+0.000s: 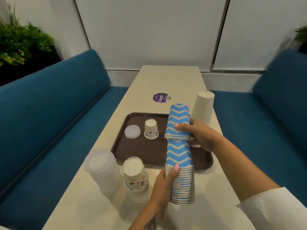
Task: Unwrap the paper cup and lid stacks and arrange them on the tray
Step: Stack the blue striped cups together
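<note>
Your left hand [163, 183] grips the blue zigzag cup stack [181, 171] low; your right hand [201, 136] clasps its lifted upper cups [179, 122] above the brown tray [141, 150], hiding part of the white cup stack [203, 106]. Wrapped lids [103, 170] and patterned cups [135, 174] stand left.

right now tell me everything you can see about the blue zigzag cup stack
The blue zigzag cup stack is a tall column of nested paper cups, upside down, blue with cream chevrons and pale rolled rims. It is held up roughly upright in front of the brown tray. The left hand grips the densely nested lower rims; the right hand holds the top few cups, which sit raised off the rest, with a second band of rims showing midway. No wrapper is visible on it.
</note>
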A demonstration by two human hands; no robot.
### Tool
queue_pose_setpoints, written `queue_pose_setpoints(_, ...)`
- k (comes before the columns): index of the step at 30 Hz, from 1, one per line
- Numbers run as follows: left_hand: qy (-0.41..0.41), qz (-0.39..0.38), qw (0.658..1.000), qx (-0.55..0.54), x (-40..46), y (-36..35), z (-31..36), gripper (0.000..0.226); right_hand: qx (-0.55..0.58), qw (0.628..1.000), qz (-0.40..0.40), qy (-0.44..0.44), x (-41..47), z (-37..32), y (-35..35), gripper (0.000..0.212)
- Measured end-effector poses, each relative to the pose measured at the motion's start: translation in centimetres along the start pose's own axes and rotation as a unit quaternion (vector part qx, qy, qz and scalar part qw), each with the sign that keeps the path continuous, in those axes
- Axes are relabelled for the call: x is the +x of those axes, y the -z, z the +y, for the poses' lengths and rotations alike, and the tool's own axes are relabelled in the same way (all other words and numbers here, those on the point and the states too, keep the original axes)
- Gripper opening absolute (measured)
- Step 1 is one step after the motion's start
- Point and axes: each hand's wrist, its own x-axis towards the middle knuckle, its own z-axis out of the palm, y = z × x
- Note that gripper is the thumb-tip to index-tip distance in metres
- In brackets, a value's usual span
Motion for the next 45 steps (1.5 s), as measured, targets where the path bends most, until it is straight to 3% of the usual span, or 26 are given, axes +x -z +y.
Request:
queue_pose_setpoints(2, 0.010, -0.002, 1.000, -0.003, -0.3, 0.5, -0.5, 0.085, 0.000, 0.999, 0.033, 0.016, 1.0, -1.1, 0.0, 0.031)
queue_pose_setpoints(4, 0.023, -0.001, 1.000, -0.008, -0.4, 0.9, -0.8, 0.081, -0.001, 0.996, 0.076, 0.039, 2.3, -1.9, 0.2, 0.048)
queue_pose_setpoints(8, 0.046, 0.009, 0.999, -0.022, -0.3, 1.1, -0.7, 0.077, 0.021, 0.985, 0.149, 0.090, 5.1, -2.8, -0.1, 0.058)
queue_pose_setpoints(13, 0.052, 0.008, 0.998, -0.019, 0.0, 1.3, -0.2, 0.060, -0.116, 0.954, 0.252, 0.113, 8.4, -2.1, -0.3, 0.064)
queue_pose_setpoints(17, 0.054, -0.003, 0.999, -0.011, 0.1, 1.6, -0.1, 0.056, -0.221, 0.931, 0.278, 0.082, 9.5, -1.4, -0.4, 0.064)
queue_pose_setpoints(20, 0.059, -0.011, 0.998, -0.010, 0.1, 1.7, -0.5, 0.055, -0.260, 0.922, 0.278, 0.074, 9.8, -0.2, -0.3, 0.070)
queue_pose_setpoints(25, 0.069, -0.004, 0.998, -0.006, 0.4, 1.9, -1.1, 0.076, -0.284, 0.919, 0.255, 0.095, 10.8, 1.3, -0.5, 0.093)
queue_pose_setpoints(32, 0.074, 0.013, 0.997, -0.020, 0.7, 1.7, -1.5, 0.077, -0.308, 0.921, 0.236, 0.028, 12.3, 3.8, -0.3, 0.083)
queue_pose_setpoints(37, 0.070, 0.021, 0.997, -0.020, 0.8, 1.7, -1.7, 0.078, -0.331, 0.916, 0.225, -0.017, 12.8, 4.8, -0.2, 0.091)
queue_pose_setpoints(41, 0.076, 0.028, 0.997, -0.012, 1.0, 1.6, -1.8, 0.079, -0.391, 0.901, 0.188, 0.010, 12.9, 5.1, 0.1, 0.071)
queue_pose_setpoints(45, 0.080, 0.033, 0.996, -0.020, 1.3, 1.3, -1.6, 0.076, -0.445, 0.886, 0.126, -0.033, 12.7, 4.5, 0.0, 0.063)
